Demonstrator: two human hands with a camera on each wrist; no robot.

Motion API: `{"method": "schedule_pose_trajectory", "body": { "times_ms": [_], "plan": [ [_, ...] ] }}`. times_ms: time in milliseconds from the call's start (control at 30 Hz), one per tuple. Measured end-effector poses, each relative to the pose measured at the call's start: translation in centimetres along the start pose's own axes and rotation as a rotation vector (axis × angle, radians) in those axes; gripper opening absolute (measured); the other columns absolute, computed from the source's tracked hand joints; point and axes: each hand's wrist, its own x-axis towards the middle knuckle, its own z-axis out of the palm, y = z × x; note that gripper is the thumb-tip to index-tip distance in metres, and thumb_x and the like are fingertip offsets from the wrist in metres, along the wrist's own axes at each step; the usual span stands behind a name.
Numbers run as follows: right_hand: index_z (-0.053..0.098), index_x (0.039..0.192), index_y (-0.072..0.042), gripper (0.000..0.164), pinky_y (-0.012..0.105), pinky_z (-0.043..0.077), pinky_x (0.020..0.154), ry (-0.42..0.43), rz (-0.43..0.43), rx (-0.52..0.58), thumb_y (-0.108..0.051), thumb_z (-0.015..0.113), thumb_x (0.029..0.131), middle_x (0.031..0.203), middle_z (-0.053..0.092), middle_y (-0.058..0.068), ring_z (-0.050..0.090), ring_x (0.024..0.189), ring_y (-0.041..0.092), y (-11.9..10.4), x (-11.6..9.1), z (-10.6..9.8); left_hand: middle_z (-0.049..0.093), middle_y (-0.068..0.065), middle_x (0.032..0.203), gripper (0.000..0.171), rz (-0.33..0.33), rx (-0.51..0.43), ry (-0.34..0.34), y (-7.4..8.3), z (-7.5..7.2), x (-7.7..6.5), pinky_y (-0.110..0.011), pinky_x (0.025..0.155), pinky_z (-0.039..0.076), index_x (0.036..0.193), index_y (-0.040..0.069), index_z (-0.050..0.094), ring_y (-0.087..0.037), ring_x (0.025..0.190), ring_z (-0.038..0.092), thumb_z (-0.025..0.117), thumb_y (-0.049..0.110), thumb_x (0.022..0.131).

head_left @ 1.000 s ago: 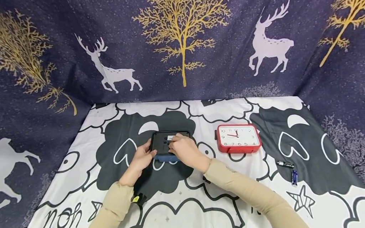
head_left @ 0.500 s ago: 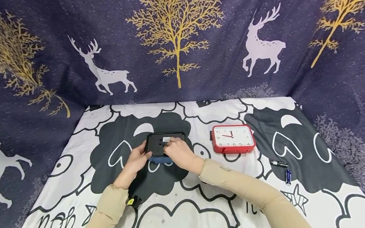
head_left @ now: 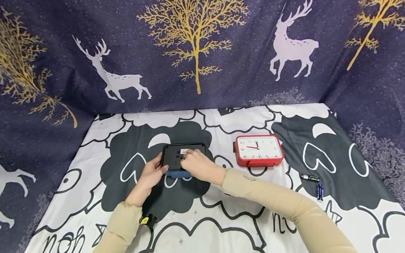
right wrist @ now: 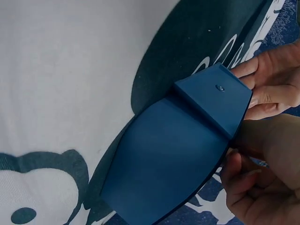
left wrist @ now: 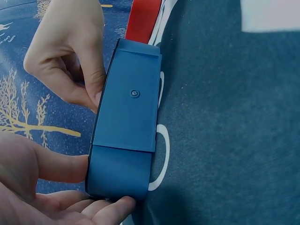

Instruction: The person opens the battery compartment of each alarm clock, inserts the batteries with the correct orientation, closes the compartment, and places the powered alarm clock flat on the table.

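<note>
A blue clock with a black back [head_left: 170, 156] lies face down, its back turned up. My left hand [head_left: 151, 173] grips its left end; in the left wrist view the thumb is on the back side and the fingers curl under the blue casing [left wrist: 124, 117]. With curled fingers, my right hand [head_left: 202, 166] pinches at the middle of the back, by small black knobs and a white label. What sits between those fingertips is hidden. In the right wrist view the casing [right wrist: 164, 154] covers part of the work.
To the right, a red alarm clock [head_left: 258, 150] lies face up. Two loose batteries, one black and silver [head_left: 310, 178] and one blue [head_left: 320, 192], lie farther right. A patterned white and dark cloth [head_left: 183, 247] covers the table; a purple curtain [head_left: 179, 100] hangs behind.
The whole head view has shifted slightly. My left hand keeps its grip on the blue clock, and my right fingers stay at its back with only slight movement.
</note>
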Motion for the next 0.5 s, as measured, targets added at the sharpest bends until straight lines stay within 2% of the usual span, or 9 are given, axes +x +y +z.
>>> {"method": "schedule_pose_trajectory", "body": {
  "times_ms": [100, 167, 500],
  "plan": [
    [0.076, 0.085, -0.013, 0.009, 0.023, 0.055, 0.062, -0.013, -0.015, -0.014, -0.005, 0.071, 0.084, 0.086, 0.073, 0.005, 0.064, 0.077, 0.017, -0.05, 0.05, 0.09, 0.027, -0.029, 0.153, 0.063, -0.008, 0.0, 0.003, -0.08, -0.09, -0.09, -0.006, 0.086, 0.038, 0.15, -0.007, 0.016, -0.036, 0.141, 0.031, 0.047, -0.004, 0.096],
    [0.076, 0.085, -0.013, 0.009, 0.023, 0.055, 0.062, -0.015, -0.023, -0.019, -0.006, 0.071, 0.085, 0.086, 0.073, 0.005, 0.064, 0.078, 0.017, -0.07, 0.11, 0.11, 0.03, -0.03, 0.151, 0.063, -0.01, 0.004, 0.009, -0.11, -0.15, -0.09, -0.004, 0.081, 0.037, 0.15, -0.007, 0.017, -0.036, 0.14, 0.034, 0.047, -0.004, 0.095],
    [0.075, 0.084, -0.012, 0.008, 0.024, 0.054, 0.056, -0.027, -0.032, -0.018, -0.006, 0.069, 0.085, 0.083, 0.071, 0.006, 0.066, 0.078, 0.018, 0.13, 0.25, -0.32, 0.035, -0.029, 0.149, 0.063, -0.019, 0.019, 0.03, 0.0, -0.07, 0.13, -0.006, 0.082, 0.037, 0.151, -0.004, 0.02, -0.036, 0.138, 0.037, 0.049, -0.004, 0.095]
  ]
}}
